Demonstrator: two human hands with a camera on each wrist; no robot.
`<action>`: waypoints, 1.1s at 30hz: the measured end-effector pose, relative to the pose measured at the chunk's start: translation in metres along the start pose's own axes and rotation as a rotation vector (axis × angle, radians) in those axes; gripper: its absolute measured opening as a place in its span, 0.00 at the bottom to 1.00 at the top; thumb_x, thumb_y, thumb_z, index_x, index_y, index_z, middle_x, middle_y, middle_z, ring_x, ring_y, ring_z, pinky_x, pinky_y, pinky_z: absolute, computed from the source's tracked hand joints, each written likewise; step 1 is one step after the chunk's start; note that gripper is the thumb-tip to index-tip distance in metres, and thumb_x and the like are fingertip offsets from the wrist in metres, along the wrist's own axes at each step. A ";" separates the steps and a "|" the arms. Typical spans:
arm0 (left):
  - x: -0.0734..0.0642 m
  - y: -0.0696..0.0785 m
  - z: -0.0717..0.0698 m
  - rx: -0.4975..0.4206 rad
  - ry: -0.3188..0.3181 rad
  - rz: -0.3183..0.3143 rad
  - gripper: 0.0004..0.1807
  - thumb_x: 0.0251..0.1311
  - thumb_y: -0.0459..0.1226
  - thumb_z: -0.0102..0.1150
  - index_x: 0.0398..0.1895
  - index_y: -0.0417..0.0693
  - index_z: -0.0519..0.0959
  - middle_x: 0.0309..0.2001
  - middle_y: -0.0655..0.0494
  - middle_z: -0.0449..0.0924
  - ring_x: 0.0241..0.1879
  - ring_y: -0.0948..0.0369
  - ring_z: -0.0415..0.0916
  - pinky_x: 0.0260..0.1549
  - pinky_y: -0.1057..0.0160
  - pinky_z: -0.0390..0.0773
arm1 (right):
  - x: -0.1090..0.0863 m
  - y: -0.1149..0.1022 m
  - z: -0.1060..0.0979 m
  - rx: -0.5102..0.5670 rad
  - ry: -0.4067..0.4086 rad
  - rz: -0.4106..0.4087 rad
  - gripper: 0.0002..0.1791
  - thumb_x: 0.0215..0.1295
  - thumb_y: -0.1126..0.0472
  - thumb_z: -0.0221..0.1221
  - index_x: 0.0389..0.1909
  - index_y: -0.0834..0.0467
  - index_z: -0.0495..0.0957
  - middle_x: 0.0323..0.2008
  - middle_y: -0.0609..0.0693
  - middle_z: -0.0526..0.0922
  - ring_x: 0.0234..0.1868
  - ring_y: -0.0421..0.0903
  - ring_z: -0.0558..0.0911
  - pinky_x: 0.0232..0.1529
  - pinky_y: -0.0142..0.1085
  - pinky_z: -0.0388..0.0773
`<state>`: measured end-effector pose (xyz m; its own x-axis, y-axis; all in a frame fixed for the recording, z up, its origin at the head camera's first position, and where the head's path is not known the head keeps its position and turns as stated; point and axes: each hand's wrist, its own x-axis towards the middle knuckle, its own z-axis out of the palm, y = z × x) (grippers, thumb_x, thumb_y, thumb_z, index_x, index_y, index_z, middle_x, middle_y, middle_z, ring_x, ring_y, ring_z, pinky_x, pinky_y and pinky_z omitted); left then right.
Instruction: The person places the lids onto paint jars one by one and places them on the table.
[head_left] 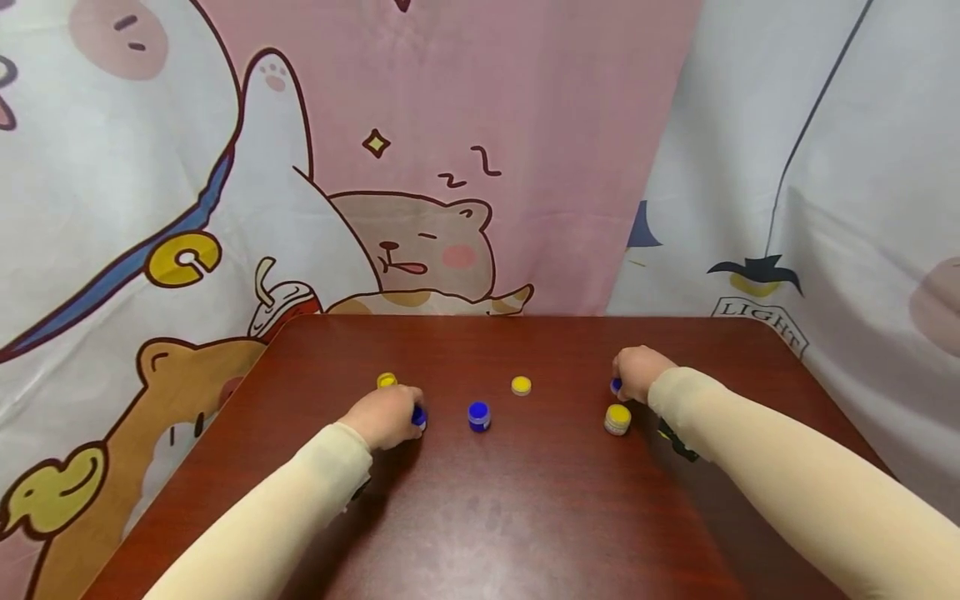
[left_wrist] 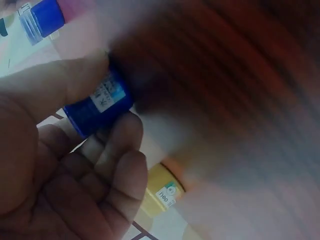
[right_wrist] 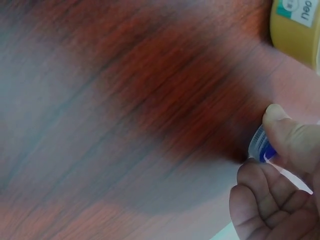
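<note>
My left hand [head_left: 382,417] pinches a small blue paint jar [left_wrist: 102,102] between thumb and fingers, low over the table; in the head view the hand covers part of it. Just beyond that hand is a yellow jar [head_left: 386,380], which shows a label in the left wrist view. At the right, my right hand [head_left: 639,372] holds a blue lid with a clear ridged rim [right_wrist: 259,145] by its edge, at the tabletop. A second yellow jar [head_left: 618,420] stands just nearer than this hand. Between the hands stands another blue jar [head_left: 478,417].
A flat yellow lid with a pale rim [head_left: 521,385] lies on the reddish-brown table [head_left: 495,517], right of the middle blue jar. Behind the table hangs a cartoon-printed curtain [head_left: 570,167].
</note>
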<state>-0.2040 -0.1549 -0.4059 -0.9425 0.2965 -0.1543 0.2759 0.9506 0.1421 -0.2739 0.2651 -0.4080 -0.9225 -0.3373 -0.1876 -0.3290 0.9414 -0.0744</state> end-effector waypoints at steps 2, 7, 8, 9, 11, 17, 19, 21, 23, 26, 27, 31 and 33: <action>0.001 0.000 0.002 -0.005 0.018 0.003 0.14 0.58 0.41 0.77 0.45 0.51 0.84 0.43 0.53 0.88 0.42 0.56 0.85 0.50 0.49 0.85 | 0.001 0.000 0.001 0.003 -0.001 0.004 0.14 0.57 0.61 0.76 0.41 0.63 0.87 0.39 0.56 0.88 0.34 0.48 0.82 0.49 0.48 0.86; 0.001 0.000 0.002 -0.009 0.034 0.001 0.14 0.57 0.41 0.78 0.43 0.51 0.85 0.42 0.53 0.88 0.42 0.56 0.85 0.49 0.49 0.85 | 0.001 0.001 0.001 0.005 0.003 0.002 0.13 0.57 0.61 0.76 0.40 0.63 0.88 0.38 0.55 0.88 0.34 0.47 0.81 0.49 0.48 0.86; 0.000 0.000 0.001 -0.011 0.032 -0.007 0.14 0.57 0.42 0.78 0.44 0.51 0.85 0.42 0.53 0.88 0.42 0.56 0.85 0.50 0.49 0.85 | 0.000 0.000 0.000 0.006 0.004 0.004 0.13 0.57 0.61 0.76 0.40 0.63 0.88 0.38 0.55 0.88 0.34 0.48 0.81 0.49 0.48 0.86; 0.000 0.000 0.001 -0.016 0.030 -0.017 0.14 0.57 0.42 0.78 0.44 0.51 0.85 0.43 0.53 0.88 0.42 0.56 0.85 0.50 0.48 0.85 | 0.000 -0.001 0.000 0.011 0.004 0.007 0.13 0.57 0.61 0.76 0.41 0.63 0.88 0.38 0.55 0.89 0.34 0.48 0.82 0.50 0.48 0.86; 0.000 0.001 0.000 -0.025 0.025 -0.031 0.14 0.57 0.42 0.78 0.44 0.51 0.86 0.43 0.53 0.88 0.42 0.56 0.85 0.51 0.48 0.85 | -0.001 -0.001 -0.002 0.017 0.004 0.010 0.14 0.57 0.61 0.76 0.41 0.64 0.88 0.39 0.55 0.89 0.34 0.48 0.82 0.50 0.49 0.86; -0.002 0.002 0.001 -0.038 0.020 -0.042 0.15 0.57 0.42 0.78 0.45 0.49 0.86 0.44 0.52 0.88 0.43 0.55 0.85 0.51 0.48 0.85 | -0.002 -0.003 -0.002 0.032 0.000 0.015 0.13 0.57 0.62 0.76 0.41 0.64 0.88 0.39 0.56 0.89 0.34 0.48 0.81 0.51 0.49 0.86; -0.002 0.002 0.001 -0.036 0.024 -0.041 0.15 0.57 0.42 0.78 0.44 0.50 0.85 0.44 0.52 0.88 0.43 0.55 0.85 0.50 0.49 0.85 | -0.003 -0.003 -0.002 0.033 0.004 0.012 0.13 0.57 0.62 0.76 0.40 0.63 0.88 0.39 0.55 0.89 0.34 0.48 0.81 0.51 0.49 0.86; -0.002 0.002 0.002 -0.033 0.028 -0.040 0.14 0.57 0.42 0.79 0.43 0.50 0.85 0.43 0.53 0.88 0.41 0.56 0.84 0.49 0.49 0.85 | -0.003 -0.003 -0.001 0.037 0.003 0.012 0.13 0.57 0.62 0.76 0.40 0.63 0.88 0.38 0.55 0.88 0.34 0.48 0.81 0.51 0.49 0.86; -0.002 0.002 0.003 -0.033 0.033 -0.038 0.14 0.56 0.42 0.79 0.41 0.51 0.85 0.41 0.53 0.87 0.39 0.57 0.83 0.47 0.50 0.85 | -0.003 -0.002 0.000 0.040 0.003 0.016 0.13 0.56 0.62 0.76 0.40 0.63 0.88 0.38 0.55 0.88 0.34 0.48 0.81 0.51 0.49 0.86; -0.002 0.003 0.003 -0.027 0.038 -0.033 0.13 0.56 0.42 0.79 0.40 0.51 0.84 0.39 0.54 0.87 0.38 0.58 0.82 0.46 0.50 0.85 | -0.002 0.000 0.003 0.048 0.002 0.026 0.13 0.56 0.62 0.77 0.40 0.62 0.88 0.38 0.54 0.88 0.34 0.48 0.81 0.51 0.49 0.86; -0.002 0.003 0.003 -0.026 0.038 -0.033 0.13 0.56 0.42 0.79 0.40 0.51 0.84 0.39 0.54 0.87 0.37 0.58 0.82 0.46 0.50 0.85 | -0.001 0.000 0.003 0.049 0.004 0.026 0.13 0.56 0.62 0.77 0.40 0.63 0.88 0.38 0.54 0.88 0.34 0.48 0.81 0.51 0.49 0.86; -0.001 0.002 0.002 -0.036 0.017 -0.038 0.14 0.57 0.43 0.78 0.42 0.50 0.84 0.40 0.54 0.87 0.38 0.58 0.82 0.47 0.50 0.85 | 0.001 0.002 0.007 0.036 0.011 0.019 0.12 0.57 0.62 0.76 0.39 0.62 0.88 0.37 0.53 0.88 0.34 0.47 0.82 0.50 0.48 0.86; 0.000 0.001 0.000 -0.046 0.004 -0.040 0.15 0.57 0.43 0.78 0.43 0.50 0.84 0.41 0.55 0.86 0.38 0.58 0.82 0.47 0.49 0.85 | 0.000 0.003 0.008 0.025 0.016 0.017 0.11 0.58 0.62 0.76 0.38 0.61 0.87 0.35 0.53 0.87 0.33 0.47 0.81 0.48 0.47 0.86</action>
<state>-0.2037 -0.1537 -0.4062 -0.9533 0.2577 -0.1573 0.2288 0.9566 0.1807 -0.2731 0.2677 -0.4160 -0.9313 -0.3205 -0.1730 -0.3079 0.9466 -0.0960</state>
